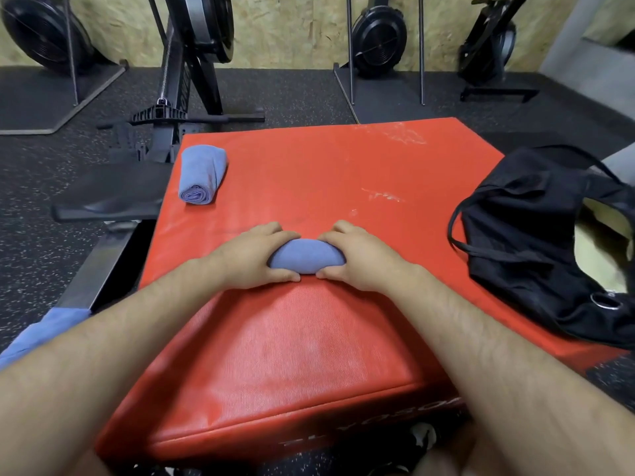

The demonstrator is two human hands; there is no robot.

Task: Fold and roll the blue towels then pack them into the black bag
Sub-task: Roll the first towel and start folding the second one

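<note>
Gym floor w/ rowing machines (192,63) behind; up front, a red ribbed-vinyl padded surface (343,166) carries the work. Left hand (252,257) & right hand (357,259) each curl round one end of the soft blue towel roll (305,257) at mid-surface, thumbs near side, fingers far side, prob. so the plump cylinder can't spring loose. A finished roll (202,175) sits parked at the far-left corner, out of the way, the limp black bag (525,242) slumps at the right edge w/in reach for packing, and a third blue towel (44,329) lies off the surface, lower left.

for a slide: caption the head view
Left hand and right hand grip a rolled towel on the red mat, black bag beside.
</note>
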